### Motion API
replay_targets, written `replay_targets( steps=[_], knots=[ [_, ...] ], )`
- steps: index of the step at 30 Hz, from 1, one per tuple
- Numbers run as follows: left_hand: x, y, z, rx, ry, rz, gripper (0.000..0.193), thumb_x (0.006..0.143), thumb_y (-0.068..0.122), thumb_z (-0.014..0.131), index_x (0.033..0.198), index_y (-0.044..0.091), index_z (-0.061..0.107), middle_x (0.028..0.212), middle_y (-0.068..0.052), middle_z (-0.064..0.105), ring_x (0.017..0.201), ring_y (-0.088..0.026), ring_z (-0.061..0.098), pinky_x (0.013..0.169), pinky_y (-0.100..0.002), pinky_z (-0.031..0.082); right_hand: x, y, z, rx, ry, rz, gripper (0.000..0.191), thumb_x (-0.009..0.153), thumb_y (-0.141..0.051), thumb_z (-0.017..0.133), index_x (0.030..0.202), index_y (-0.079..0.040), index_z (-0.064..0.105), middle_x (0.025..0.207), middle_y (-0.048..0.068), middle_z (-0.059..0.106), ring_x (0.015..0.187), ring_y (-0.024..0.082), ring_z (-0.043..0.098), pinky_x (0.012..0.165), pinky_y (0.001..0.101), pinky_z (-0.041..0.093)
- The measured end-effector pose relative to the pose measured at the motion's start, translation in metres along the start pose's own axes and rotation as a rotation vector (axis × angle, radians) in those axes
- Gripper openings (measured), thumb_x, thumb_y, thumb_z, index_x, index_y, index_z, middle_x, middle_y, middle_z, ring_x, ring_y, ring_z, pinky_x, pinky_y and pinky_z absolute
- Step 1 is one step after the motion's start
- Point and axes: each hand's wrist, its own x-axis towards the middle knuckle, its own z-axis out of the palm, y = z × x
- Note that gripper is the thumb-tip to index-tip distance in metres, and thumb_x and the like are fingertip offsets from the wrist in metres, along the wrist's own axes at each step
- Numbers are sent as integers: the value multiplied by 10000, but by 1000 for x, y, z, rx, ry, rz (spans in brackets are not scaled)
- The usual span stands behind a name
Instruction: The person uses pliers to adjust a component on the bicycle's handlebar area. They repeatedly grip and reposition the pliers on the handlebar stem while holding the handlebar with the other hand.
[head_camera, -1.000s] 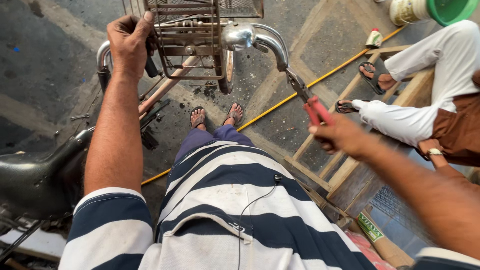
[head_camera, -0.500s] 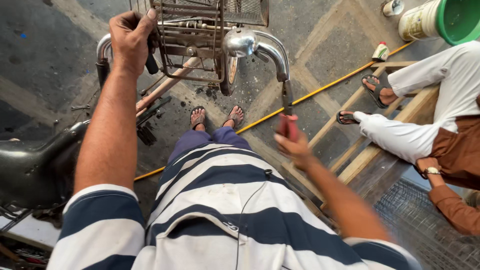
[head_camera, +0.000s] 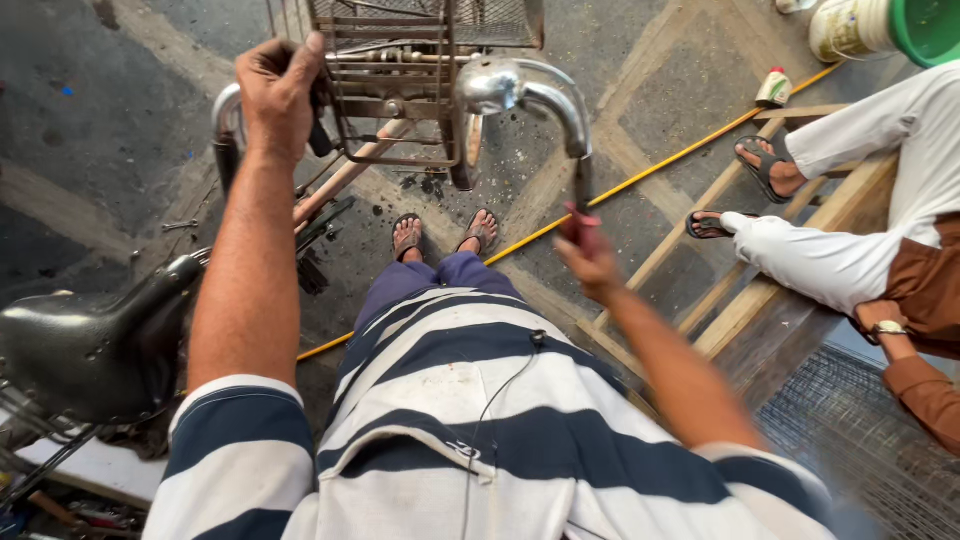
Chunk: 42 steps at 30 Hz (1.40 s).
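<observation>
The right hand is motion-blurred, so its grip on the red-handled tool is unclear. The left hand hides the handlebar's left grip. The wire basket and green-rimmed bucket are cut off at the top edge, the black saddle at the left edge.

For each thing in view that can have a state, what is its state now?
Left hand: gripping the chrome bicycle handlebar at its left end.
Right hand: closed around a red-handled tool held against the handlebar's right end.
Wire front basket: mounted; contents cannot be told.
Black bicycle saddle: unoccupied.
White bucket with green lid: lying tilted.
</observation>
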Motion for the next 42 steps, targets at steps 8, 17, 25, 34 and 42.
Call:
replay_targets(
  steps=[8, 17, 25, 34, 42],
  knots=[
    [3, -5, -1, 13, 1, -10, 345, 1070, 231, 772, 810, 27, 672, 697, -38, 653, 569, -95, 581, 512, -268, 442, -26, -35, -3, 191, -1, 344, 386, 899, -106, 717, 1238, -100, 532, 814, -34, 457, 617, 84, 457, 532, 276, 356],
    [0, -12, -14, -40, -13, -36, 343, 1057, 251, 765, 810, 35, 666, 698, -33, 655, 579, -100, 593, 521, -258, 443, -45, -116, -48, -138, -10, 531, 428, 850, -261, 714, 1199, -116, 512, 1011, 100, 721, 869, 200, 730, 776, 351, 610],
    [-3, -8, -17, 10, 1, -39, 364, 1054, 273, 764, 792, 39, 668, 672, -21, 642, 560, -86, 575, 509, -254, 443, -62, -82, -26, -570, -1, 167, 372, 961, -318, 680, 1275, -121, 649, 1259, 110, 661, 1148, 248, 657, 989, 414, 507],
    [-4, -14, -24, 12, -4, 11, 380, 1060, 301, 784, 808, 36, 679, 688, -28, 649, 587, -84, 594, 514, -258, 457, -56, -114, -28, -1973, 404, -503, 411, 1052, -248, 695, 1460, -216, 668, 1469, 206, 483, 1385, 396, 445, 1167, 601, 345],
    [-6, -16, -26, -9, 1, 11, 367, 1059, 287, 787, 810, 37, 686, 690, -31, 655, 584, -90, 603, 519, -257, 465, -51, -109, -31, -2143, 477, -585, 359, 1153, -289, 675, 1504, -243, 615, 1456, 175, 445, 1407, 367, 395, 1194, 582, 302]
  ],
)
